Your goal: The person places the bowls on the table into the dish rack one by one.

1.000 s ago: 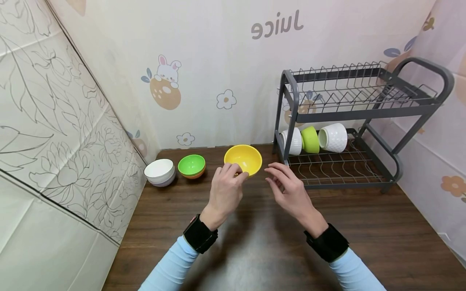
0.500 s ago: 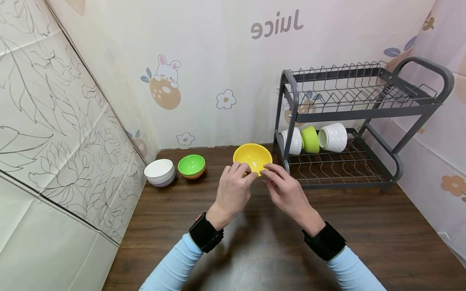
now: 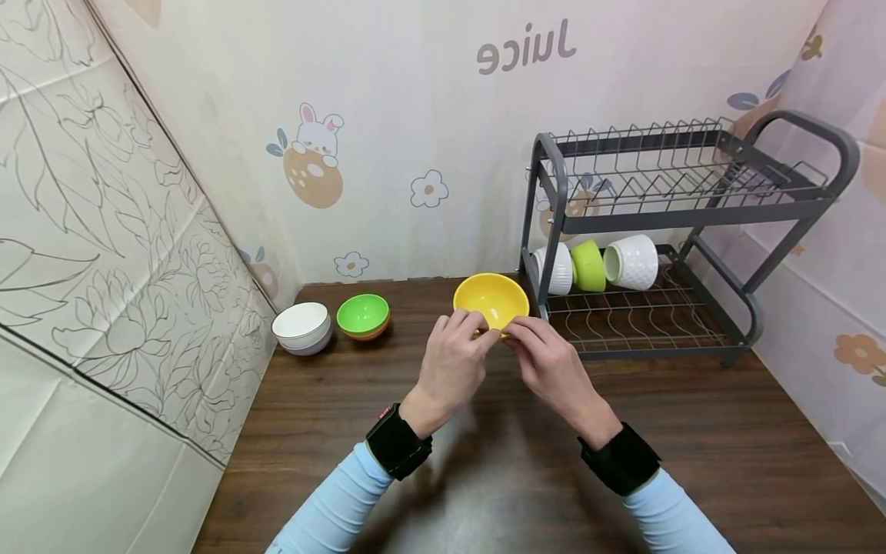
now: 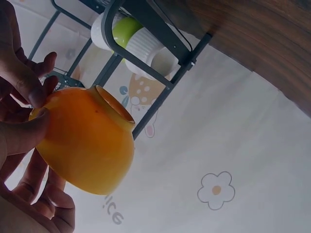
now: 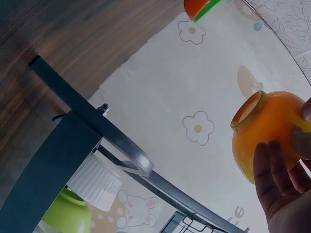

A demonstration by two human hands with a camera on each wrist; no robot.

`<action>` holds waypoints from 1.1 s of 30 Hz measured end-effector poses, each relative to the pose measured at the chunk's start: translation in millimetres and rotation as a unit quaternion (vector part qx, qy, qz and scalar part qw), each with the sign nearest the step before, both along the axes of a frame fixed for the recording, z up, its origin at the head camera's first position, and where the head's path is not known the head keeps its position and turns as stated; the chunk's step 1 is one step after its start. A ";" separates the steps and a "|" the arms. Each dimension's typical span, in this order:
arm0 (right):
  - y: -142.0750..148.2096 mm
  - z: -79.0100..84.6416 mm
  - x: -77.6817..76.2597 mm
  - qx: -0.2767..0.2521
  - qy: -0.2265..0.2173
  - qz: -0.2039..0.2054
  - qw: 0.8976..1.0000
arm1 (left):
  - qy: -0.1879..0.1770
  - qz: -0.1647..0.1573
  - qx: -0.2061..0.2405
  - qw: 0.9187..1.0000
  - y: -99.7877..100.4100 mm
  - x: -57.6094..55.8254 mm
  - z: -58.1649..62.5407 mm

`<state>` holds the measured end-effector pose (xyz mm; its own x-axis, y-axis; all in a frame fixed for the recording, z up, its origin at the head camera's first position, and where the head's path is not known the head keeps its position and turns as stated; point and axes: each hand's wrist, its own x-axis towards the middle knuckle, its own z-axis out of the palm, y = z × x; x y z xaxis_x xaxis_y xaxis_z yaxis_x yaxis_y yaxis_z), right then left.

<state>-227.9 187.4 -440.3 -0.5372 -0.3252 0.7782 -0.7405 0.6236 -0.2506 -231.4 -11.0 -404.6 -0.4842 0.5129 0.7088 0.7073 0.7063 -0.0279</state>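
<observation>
A yellow bowl (image 3: pixel 490 296) hangs above the tabletop, its hollow side facing up in the head view. My left hand (image 3: pixel 453 362) pinches its near rim, the thumb laid on the outside in the left wrist view. Close beside it, my right hand (image 3: pixel 557 369) grips the same rim farther right. The right wrist view shows the bowl's foot ring (image 5: pixel 249 110) and right fingers (image 5: pixel 266 167) on the outer wall. Both hands hide part of the near rim.
Stacked white bowls (image 3: pixel 302 327) and a green bowl (image 3: pixel 363 314) over an orange one stand at the back left. A two-tier dark dish rack (image 3: pixel 664 354) stands right, its lower shelf bearing white cups (image 3: pixel 633 261) and a lime-green cup (image 3: pixel 588 267). A wall sheet closes the back.
The yellow bowl has shifted right with my left hand. My right hand, apart from it a second ago, now meets its rim and holds it too.
</observation>
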 end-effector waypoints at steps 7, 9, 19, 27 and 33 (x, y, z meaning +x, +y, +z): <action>5.6 -0.7 2.8 0.007 0.011 -0.011 1.000 | -0.011 -0.014 0.011 1.000 5.0 -0.4 -2.1; 7.9 -1.1 3.5 0.007 0.013 -0.017 1.000 | -0.012 -0.016 0.012 1.000 6.3 -0.6 -2.2; 28.7 -3.8 5.8 -0.038 0.041 -0.048 0.997 | 0.012 -0.023 0.028 0.999 13.3 -2.4 -2.4; 50.6 -2.1 10.1 -0.063 0.054 -0.084 0.993 | -0.012 -0.054 0.047 0.997 23.5 -5.5 -6.9; 68.7 -5.1 12.3 -0.085 0.053 -0.110 0.989 | -0.041 -0.058 0.020 0.997 35.2 -8.9 -11.1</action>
<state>-215.6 256.1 -445.4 -0.4925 -0.0691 0.8676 -0.6201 0.7273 -0.2941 -240.3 24.2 -415.7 -0.4799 0.5412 0.6905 0.7832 0.6190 0.0592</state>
